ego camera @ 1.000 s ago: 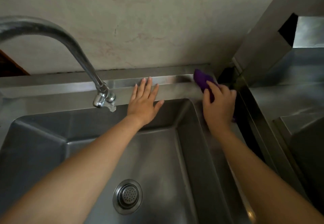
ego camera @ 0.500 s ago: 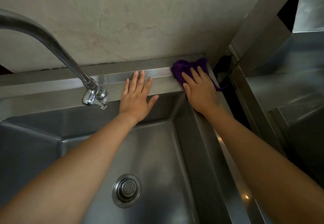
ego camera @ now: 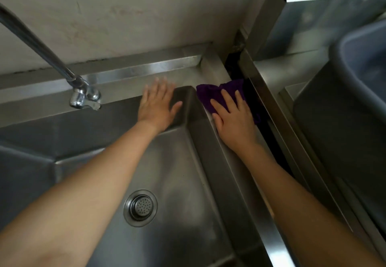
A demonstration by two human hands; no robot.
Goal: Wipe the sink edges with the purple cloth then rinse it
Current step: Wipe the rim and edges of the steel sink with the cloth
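Note:
The purple cloth [ego camera: 211, 96] lies flat on the right edge of the steel sink [ego camera: 236, 162], just below the back right corner. My right hand [ego camera: 235, 118] presses flat on it, fingers spread, covering its near part. My left hand [ego camera: 157, 104] rests open on the sink's back rim and inner back wall, holding nothing. The tap [ego camera: 82, 95] hangs over the back left of the basin, with no water running. The drain strainer [ego camera: 140, 207] sits in the basin floor.
A dark gap [ego camera: 253, 99] separates the sink's right edge from a neighbouring steel unit [ego camera: 292, 133]. A grey-blue tub [ego camera: 363, 74] stands on that unit at the far right. A stained wall [ego camera: 135, 11] rises behind the sink.
My right hand has slid the cloth from the back right corner down onto the right edge, toward me. My left hand has stayed on the back rim.

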